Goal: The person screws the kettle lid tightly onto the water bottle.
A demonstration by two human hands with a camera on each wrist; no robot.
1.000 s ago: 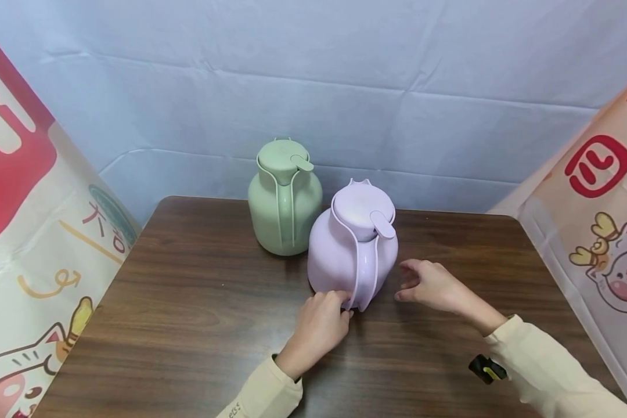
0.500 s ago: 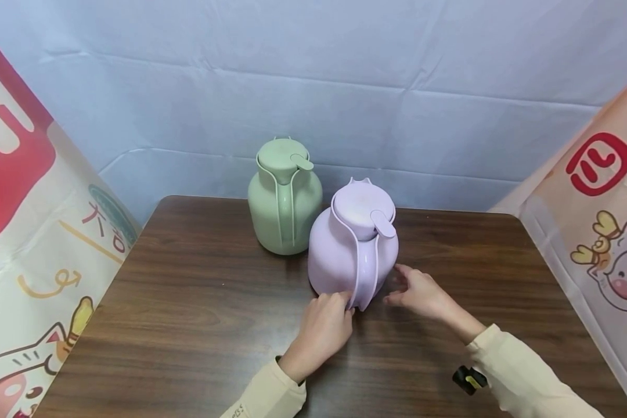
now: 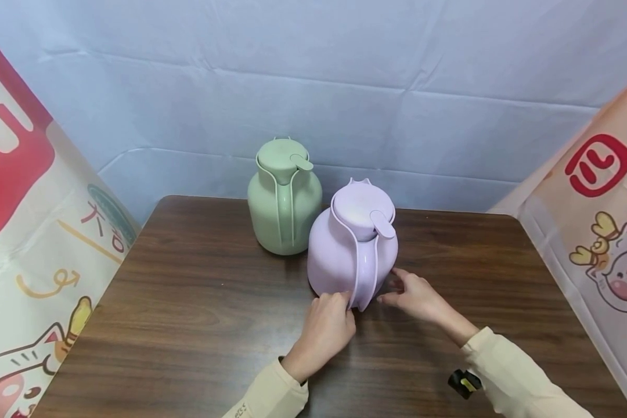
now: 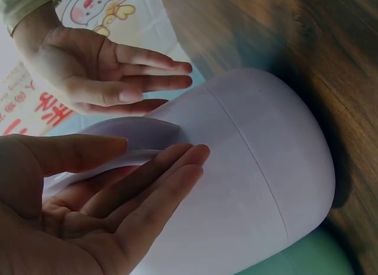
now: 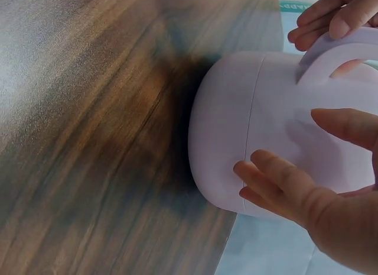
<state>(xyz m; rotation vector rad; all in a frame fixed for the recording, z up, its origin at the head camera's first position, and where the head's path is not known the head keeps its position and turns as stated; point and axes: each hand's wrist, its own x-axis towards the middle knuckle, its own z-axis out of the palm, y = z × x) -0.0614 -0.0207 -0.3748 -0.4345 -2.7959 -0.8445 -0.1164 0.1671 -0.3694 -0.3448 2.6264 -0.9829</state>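
A lilac thermos jug point(image 3: 329, 258) stands upright on the table, its lid lever and handle turned to the front right. My left hand point(image 3: 325, 331) pinches the lower end of its handle point(image 3: 366, 273); in the left wrist view the thumb lies on one side and the fingers point(image 4: 171, 174) on the other. At the jug's right flank is my right hand point(image 3: 417, 297). Its fingers point(image 5: 277, 180) are extended along the lower body in the right wrist view, thumb spread apart. Behind and left of it stands a matching green thermos jug point(image 3: 263, 206), its handle also facing front.
Both jugs are on a brown wood-grain table point(image 3: 188, 302), near its back edge. A pale cloth backdrop point(image 3: 313, 87) hangs behind. Printed cartoon sheets flank the left point(image 3: 26, 278) and right point(image 3: 601, 261). A small black device point(image 3: 464, 384) shows beside the right sleeve.
My right hand has moved left, from beside the lilac jug to its lower right side. The left hand has shifted slightly right at the handle. Both jugs stay put.
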